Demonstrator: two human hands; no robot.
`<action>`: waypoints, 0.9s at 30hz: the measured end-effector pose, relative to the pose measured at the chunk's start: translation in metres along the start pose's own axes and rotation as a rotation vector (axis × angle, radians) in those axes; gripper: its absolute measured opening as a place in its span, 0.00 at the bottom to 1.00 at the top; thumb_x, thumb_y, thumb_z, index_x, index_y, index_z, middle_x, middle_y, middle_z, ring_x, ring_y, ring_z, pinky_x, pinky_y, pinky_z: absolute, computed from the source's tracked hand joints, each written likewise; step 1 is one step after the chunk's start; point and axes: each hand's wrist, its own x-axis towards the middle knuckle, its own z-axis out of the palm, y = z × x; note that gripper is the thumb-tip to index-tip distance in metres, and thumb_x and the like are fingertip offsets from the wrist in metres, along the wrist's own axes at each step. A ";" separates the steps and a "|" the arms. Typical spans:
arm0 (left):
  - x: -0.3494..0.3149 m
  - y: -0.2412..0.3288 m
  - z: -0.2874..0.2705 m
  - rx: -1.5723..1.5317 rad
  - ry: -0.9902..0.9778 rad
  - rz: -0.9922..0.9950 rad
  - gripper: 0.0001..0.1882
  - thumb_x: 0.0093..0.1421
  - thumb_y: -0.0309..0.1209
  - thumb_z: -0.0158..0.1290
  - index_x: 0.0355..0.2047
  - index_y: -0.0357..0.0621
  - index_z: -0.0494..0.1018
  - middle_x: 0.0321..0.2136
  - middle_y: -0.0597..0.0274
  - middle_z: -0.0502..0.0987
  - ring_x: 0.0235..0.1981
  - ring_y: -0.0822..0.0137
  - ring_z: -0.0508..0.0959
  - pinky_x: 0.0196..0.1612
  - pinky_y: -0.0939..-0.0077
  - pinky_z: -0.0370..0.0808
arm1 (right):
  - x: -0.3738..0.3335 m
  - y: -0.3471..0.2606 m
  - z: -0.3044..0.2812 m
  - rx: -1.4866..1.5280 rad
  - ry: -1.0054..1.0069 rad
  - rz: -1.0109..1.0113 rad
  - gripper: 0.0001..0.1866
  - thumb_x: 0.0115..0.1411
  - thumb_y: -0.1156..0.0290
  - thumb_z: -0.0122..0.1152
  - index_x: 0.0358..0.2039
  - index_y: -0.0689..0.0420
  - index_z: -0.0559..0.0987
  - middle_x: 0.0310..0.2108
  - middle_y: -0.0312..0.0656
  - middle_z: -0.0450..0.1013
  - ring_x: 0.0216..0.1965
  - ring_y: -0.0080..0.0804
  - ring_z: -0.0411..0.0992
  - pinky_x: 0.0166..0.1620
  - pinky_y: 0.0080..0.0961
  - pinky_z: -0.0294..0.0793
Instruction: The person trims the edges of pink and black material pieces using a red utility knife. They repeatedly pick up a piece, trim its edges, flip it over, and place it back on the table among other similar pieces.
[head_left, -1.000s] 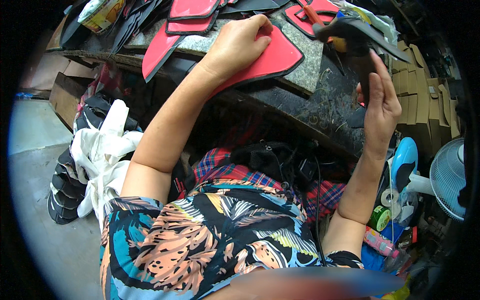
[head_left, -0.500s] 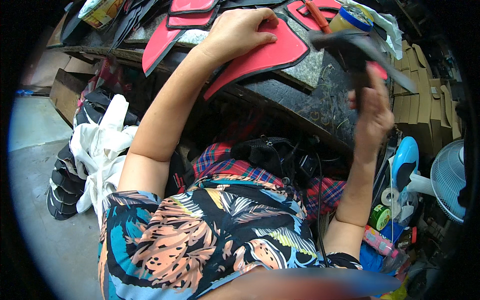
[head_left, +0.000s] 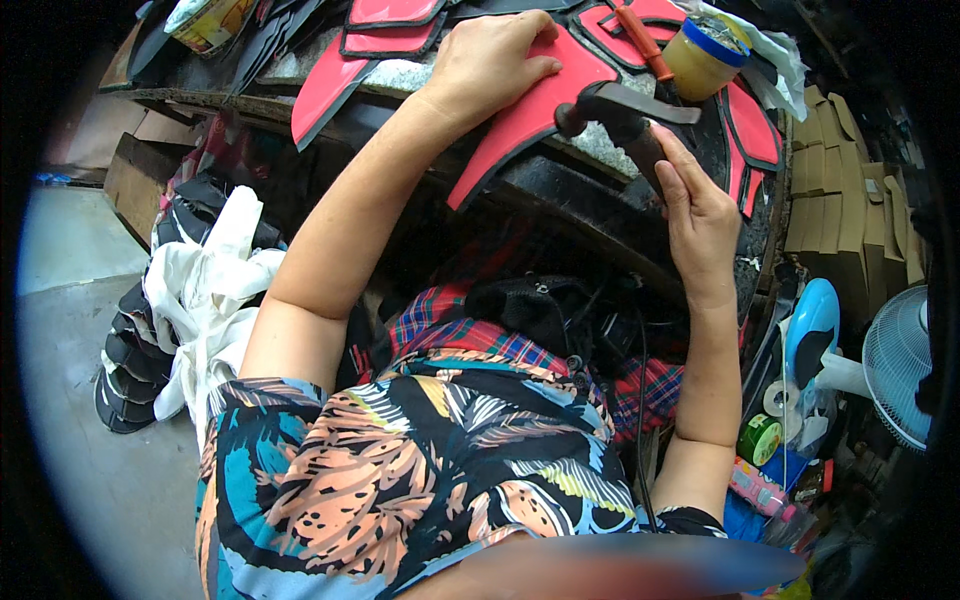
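Note:
My left hand rests on a flat red piece with a black edge, shaped like part of a shoe upper. Its thumb lies on the red face and the fingers bend at the far edge. My right hand is closed round the dark handle of a hammer. The hammer's rounded face is at the right edge of the red piece; whether it touches I cannot tell. Under the piece lies a grey stone slab.
More red black-edged pieces lie on the bench, others at right. Beyond the hammer stand a blue-rimmed jar and an orange-handled tool. Cardboard boxes and a fan are at right, white cloth at left.
The hammer has swung left from the right side to the red piece's edge. The red piece has shifted slightly right, my left hand staying on it.

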 end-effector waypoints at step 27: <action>0.033 -0.014 0.007 -0.376 0.489 -0.021 0.15 0.58 0.20 0.58 0.46 0.38 0.75 0.34 0.47 0.80 0.35 0.55 0.82 0.41 0.66 0.78 | 0.013 -0.005 -0.020 0.389 0.114 -0.183 0.19 0.71 0.60 0.56 0.60 0.49 0.78 0.52 0.34 0.78 0.31 0.14 0.73 0.34 0.14 0.73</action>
